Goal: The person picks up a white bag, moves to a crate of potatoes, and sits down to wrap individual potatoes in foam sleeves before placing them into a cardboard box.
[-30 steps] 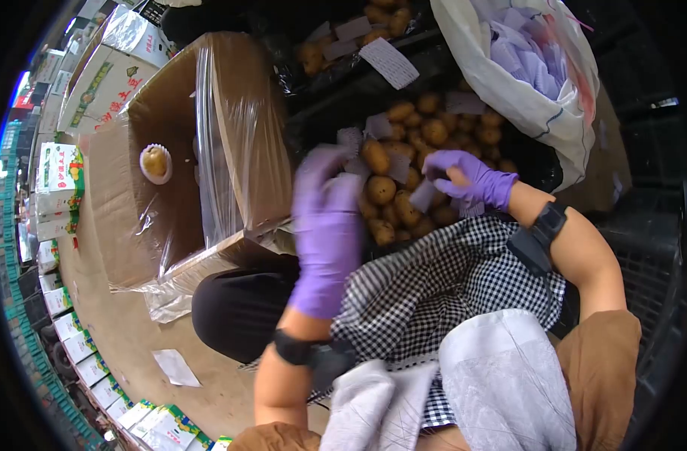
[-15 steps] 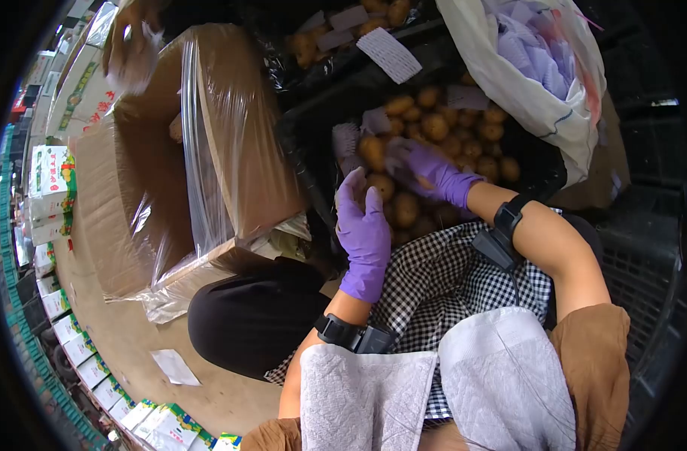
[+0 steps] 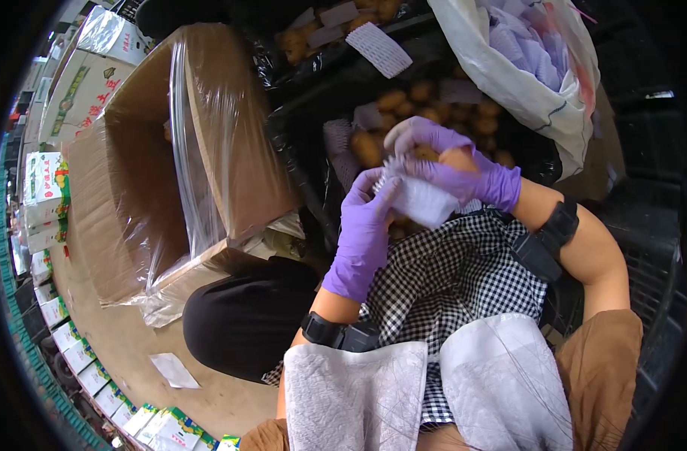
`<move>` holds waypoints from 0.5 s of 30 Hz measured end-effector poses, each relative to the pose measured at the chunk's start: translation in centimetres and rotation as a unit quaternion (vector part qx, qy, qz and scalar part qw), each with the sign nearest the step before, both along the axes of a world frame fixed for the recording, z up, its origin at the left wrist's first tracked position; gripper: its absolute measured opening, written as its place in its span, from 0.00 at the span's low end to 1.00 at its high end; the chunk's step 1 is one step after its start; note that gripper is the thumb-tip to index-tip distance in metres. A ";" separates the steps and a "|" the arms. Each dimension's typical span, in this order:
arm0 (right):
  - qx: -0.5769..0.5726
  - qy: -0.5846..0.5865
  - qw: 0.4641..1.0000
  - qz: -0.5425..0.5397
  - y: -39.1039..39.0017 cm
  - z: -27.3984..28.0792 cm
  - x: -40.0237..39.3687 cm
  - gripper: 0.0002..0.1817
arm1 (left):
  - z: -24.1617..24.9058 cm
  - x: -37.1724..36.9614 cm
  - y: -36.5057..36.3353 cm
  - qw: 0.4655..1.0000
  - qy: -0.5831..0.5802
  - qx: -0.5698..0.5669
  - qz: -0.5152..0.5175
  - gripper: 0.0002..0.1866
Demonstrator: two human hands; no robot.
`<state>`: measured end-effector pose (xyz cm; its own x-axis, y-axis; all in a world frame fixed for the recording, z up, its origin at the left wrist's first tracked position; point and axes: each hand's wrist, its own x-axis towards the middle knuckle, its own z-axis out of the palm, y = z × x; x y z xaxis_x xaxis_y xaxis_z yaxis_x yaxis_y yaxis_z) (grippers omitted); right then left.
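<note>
Both my hands wear purple gloves. My right hand (image 3: 463, 161) grips a yellow-brown potato (image 3: 457, 158) above the black crate (image 3: 306, 128) of potatoes (image 3: 364, 146). My left hand (image 3: 364, 229) holds the edge of a white foam net sleeve (image 3: 418, 199) just under that potato, fingers pinching it. The two hands meet over the crate's near edge, above my checked apron (image 3: 448, 278).
A large cardboard box (image 3: 231, 143) lined with clear plastic stands open at the left. A white sack (image 3: 523, 75) of foam sleeves hangs at the upper right. Loose sleeves (image 3: 379, 49) lie on the potatoes. Small printed cartons (image 3: 46, 188) line the far left floor.
My right hand has lifted a potato out of the crate. My left hand has risen to it and taken hold of a white foam sleeve. Another person's hand over the box is gone.
</note>
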<state>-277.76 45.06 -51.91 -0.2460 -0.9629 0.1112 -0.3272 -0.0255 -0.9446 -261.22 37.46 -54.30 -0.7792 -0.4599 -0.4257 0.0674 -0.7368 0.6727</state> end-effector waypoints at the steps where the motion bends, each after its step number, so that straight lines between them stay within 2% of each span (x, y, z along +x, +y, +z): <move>1: 0.041 -0.095 0.994 -0.035 -0.6 -0.1 0.3 0.11 | 0.4 0.1 -0.1 0.999 -0.030 0.007 -0.021 0.16; 2: 0.082 -0.189 0.976 -0.070 -1.0 -0.3 0.3 0.10 | 0.9 -0.2 0.4 0.998 0.025 -0.030 0.040 0.15; 3: 0.138 -0.356 0.922 -0.066 -1.5 -2.7 -0.7 0.13 | 1.2 -0.2 0.1 0.996 0.032 -0.049 0.073 0.14; 4: 0.228 -0.192 0.949 -0.105 -1.5 -5.6 -2.2 0.17 | 1.5 0.0 -0.4 0.991 0.040 -0.066 0.106 0.13; 5: 0.309 -0.019 0.940 -0.140 -0.9 -8.5 -4.1 0.20 | 2.2 -0.1 -1.0 0.988 0.021 -0.045 0.147 0.11; 6: 0.378 0.155 0.897 -0.171 0.1 -9.9 -5.5 0.24 | 1.8 -0.2 -1.6 0.980 0.034 -0.079 0.182 0.10; 8: 0.426 0.335 0.841 -0.011 3.0 -9.9 -4.8 0.35 | 0.6 0.0 -2.7 0.971 0.039 -0.086 0.217 0.08; 9: 0.432 0.220 0.870 -0.087 4.0 -11.0 -3.7 0.39 | 0.1 0.1 -2.8 0.971 0.043 -0.079 0.221 0.08; 11: 0.363 0.257 0.896 0.002 4.7 -11.6 -4.9 0.43 | -0.6 0.0 -3.0 0.970 0.055 -0.067 0.228 0.08; 13: 0.385 0.072 0.919 -0.034 3.0 -9.6 -6.1 0.43 | -1.3 -0.1 -3.3 0.974 0.001 -0.069 0.216 0.10; 15: 0.355 -0.018 0.935 -0.012 1.7 -6.4 -5.9 0.42 | -1.2 -0.1 -2.9 0.981 -0.025 -0.083 0.176 0.14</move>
<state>-283.69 46.73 -58.30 -0.2597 -0.7852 -0.5621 -0.2878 0.6186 -0.7312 -261.27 34.54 -55.48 -0.5406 -0.7624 -0.3557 0.2613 -0.5541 0.7904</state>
